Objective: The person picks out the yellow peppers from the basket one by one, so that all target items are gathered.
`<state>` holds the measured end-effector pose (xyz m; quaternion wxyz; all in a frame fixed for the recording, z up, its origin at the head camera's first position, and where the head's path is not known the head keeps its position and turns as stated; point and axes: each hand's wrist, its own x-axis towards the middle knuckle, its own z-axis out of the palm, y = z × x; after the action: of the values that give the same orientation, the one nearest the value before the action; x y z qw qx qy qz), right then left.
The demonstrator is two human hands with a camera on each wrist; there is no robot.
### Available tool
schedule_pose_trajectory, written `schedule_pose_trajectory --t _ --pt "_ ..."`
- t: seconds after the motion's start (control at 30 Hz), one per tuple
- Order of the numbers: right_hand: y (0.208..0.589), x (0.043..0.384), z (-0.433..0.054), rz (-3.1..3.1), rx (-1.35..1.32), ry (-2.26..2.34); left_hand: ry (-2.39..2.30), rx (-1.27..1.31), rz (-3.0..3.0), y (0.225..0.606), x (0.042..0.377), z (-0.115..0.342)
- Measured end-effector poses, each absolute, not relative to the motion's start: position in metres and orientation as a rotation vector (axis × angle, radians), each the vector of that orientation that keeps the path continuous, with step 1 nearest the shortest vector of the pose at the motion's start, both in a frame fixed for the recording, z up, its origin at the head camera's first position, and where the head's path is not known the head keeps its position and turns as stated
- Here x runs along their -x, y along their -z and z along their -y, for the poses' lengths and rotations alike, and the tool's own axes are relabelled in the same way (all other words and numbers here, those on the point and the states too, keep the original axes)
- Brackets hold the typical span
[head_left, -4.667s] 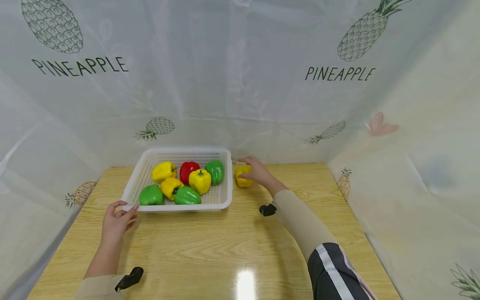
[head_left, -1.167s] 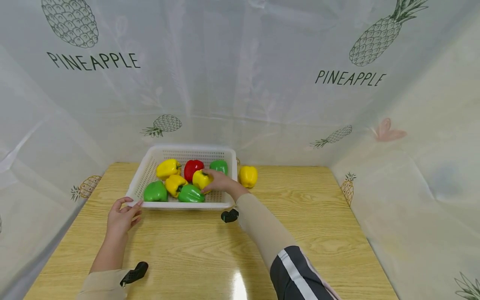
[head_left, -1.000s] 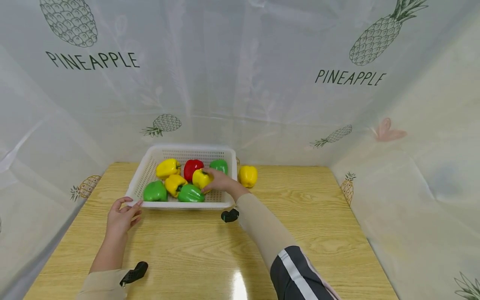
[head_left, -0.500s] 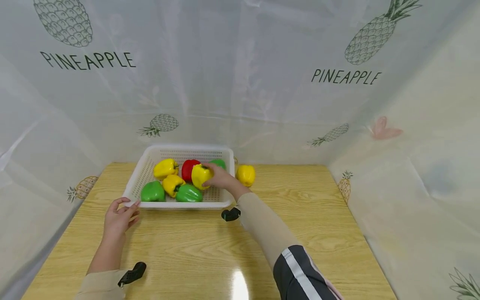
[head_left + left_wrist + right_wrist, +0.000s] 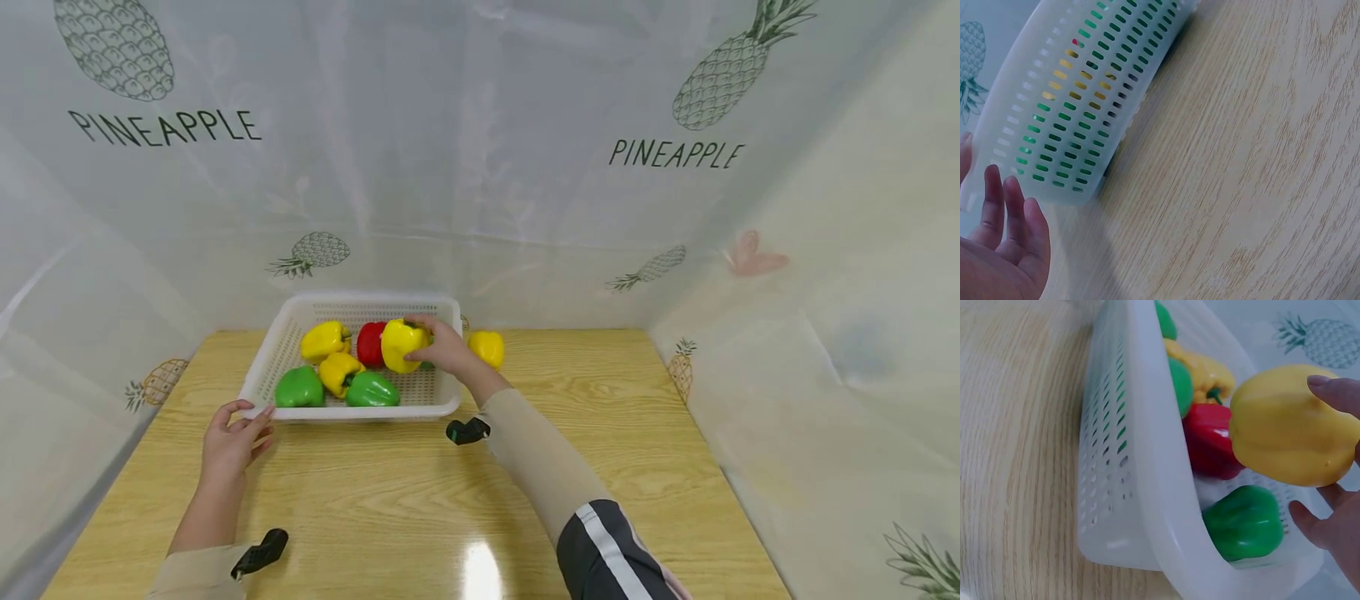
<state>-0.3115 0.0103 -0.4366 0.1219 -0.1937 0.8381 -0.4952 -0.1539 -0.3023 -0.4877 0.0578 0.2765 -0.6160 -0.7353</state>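
Observation:
My right hand (image 5: 448, 348) grips a yellow bell pepper (image 5: 401, 347), fingers on top and thumb at its side. In the right wrist view the yellow bell pepper (image 5: 1291, 428) is held up above a red bell pepper (image 5: 1213, 440) and a green one (image 5: 1244, 523). The white perforated basket (image 5: 330, 414) below also holds two more yellow peppers and two green ones at its left. At the basket's near left corner, my left hand (image 5: 231, 440) holds the rim between thumb and index finger. Its other fingers (image 5: 1015, 215) extend loosely beside the wall.
Another yellow bell pepper (image 5: 487, 348) sits on the wooden table (image 5: 390, 500), just right of the basket. A pineapple-print curtain (image 5: 420, 167) hangs right behind the table and along both sides.
The right hand went from the yellow pepper outside the basket to another yellow one inside, gripped it and raised it, slightly rightward. The left hand has stayed on the corner.

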Motion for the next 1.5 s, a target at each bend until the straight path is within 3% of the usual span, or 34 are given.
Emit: schedule_pose_trajectory --t 0.93,1.5 --pt "0.443 0.302 -0.072 -2.359 0.263 1.914 2.251 -0.884 1.821 0.490 0.152 0.301" --pt "0.451 0.301 -0.113 -2.259 0.219 2.007 2.256 -0.826 1.818 0.493 0.154 0.303"
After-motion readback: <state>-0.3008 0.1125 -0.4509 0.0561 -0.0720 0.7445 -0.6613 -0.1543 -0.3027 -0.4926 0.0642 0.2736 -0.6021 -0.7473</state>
